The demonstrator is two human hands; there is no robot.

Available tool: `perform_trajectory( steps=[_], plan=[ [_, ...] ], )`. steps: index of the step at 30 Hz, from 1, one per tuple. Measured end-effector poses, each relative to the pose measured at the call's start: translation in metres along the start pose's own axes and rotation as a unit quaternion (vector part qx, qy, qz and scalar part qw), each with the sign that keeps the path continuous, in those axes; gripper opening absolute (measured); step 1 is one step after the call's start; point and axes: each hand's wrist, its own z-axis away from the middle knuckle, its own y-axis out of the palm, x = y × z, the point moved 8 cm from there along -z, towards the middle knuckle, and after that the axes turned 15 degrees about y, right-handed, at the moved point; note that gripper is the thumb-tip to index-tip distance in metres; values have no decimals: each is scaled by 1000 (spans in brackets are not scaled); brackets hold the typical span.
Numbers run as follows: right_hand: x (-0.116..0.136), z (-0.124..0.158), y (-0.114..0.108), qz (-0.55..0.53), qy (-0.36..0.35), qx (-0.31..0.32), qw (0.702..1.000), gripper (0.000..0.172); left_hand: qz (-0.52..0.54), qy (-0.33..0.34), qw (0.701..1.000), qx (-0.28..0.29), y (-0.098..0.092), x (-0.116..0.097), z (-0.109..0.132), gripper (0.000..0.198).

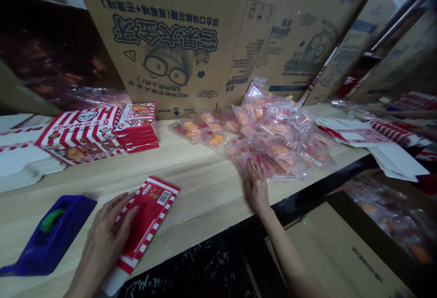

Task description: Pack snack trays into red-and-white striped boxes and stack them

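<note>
A red and white striped carton lies slanted at the front edge of the wooden table, and my left hand is closed around its left side. My right hand reaches to the near edge of a pile of clear packets with orange pieces inside. Its fingers touch the packets; whether they grip one is hidden by blur. To the left of my left hand stands a blue tape dispenser with a green hub.
Striped boxes are stacked at the back left, beside white flat cartons. Large cardboard boxes wall off the back. An open box of packets stands below right. Flat cartons lie at the right, near another person's hand.
</note>
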Motion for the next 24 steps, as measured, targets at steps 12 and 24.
perform_trajectory(
  steps=[12,24],
  plan=[
    [139,67,57,-151,-192,119,962,42,651,-271,709,-30,158,-120,-27,52],
    [85,81,39,-95,-69,100,988,41,695,-297,618,-217,108,-76,-34,51]
  ],
)
